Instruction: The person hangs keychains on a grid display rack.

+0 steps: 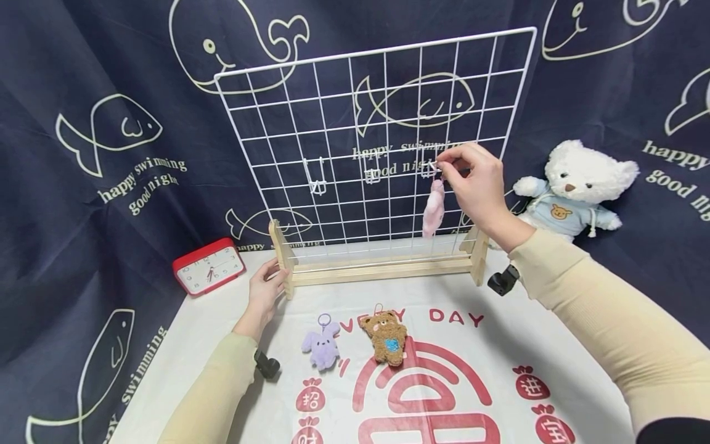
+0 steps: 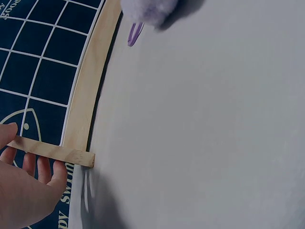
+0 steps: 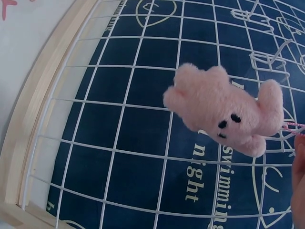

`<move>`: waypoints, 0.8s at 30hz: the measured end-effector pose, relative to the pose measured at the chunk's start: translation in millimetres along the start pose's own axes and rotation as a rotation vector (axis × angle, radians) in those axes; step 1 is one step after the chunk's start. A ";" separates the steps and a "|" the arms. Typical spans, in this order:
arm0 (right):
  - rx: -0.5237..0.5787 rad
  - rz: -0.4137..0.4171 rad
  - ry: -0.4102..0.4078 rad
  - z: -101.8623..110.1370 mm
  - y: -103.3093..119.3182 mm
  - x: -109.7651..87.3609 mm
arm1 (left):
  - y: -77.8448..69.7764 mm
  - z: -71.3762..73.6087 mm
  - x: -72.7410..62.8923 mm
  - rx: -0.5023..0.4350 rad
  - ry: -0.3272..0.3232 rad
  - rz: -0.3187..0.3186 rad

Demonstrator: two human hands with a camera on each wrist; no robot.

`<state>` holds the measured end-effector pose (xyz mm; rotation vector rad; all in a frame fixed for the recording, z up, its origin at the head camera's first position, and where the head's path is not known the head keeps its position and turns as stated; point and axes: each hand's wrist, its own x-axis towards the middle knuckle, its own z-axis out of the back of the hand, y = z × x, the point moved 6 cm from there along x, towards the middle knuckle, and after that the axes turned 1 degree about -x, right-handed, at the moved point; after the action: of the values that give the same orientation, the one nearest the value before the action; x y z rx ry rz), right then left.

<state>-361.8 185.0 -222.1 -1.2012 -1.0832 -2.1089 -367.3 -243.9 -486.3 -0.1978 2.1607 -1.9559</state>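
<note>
The right hand (image 1: 474, 182) pinches the loop (image 3: 292, 126) of the pink toy (image 1: 434, 211) by the rack's (image 1: 385, 52) right hook (image 1: 427, 173). The left hand (image 1: 265, 288) grips the left wooden leg (image 1: 280, 242). A purple bunny (image 1: 323, 349) and brown bear (image 1: 385, 338) lie nearer.

Before you hangs a dark blue cloth (image 1: 39, 246), printed with pale outlines of whales (image 1: 238, 37) and fish (image 1: 119, 126) and the words (image 1: 141, 179) "happy swimming good night". Below it, your white table (image 1: 532, 333) carries red printing (image 1: 480, 394), under soft light.
</note>
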 end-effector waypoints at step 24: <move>-0.072 -0.022 0.065 -13.8 -15.1 1.4 | 2.5 1.2 1.6 0.011 0.003 -0.009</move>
<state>-380.1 182.2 -231.1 -1.1497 -1.0040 -2.2047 -368.5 -245.1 -489.0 -0.2037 2.1545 -1.9738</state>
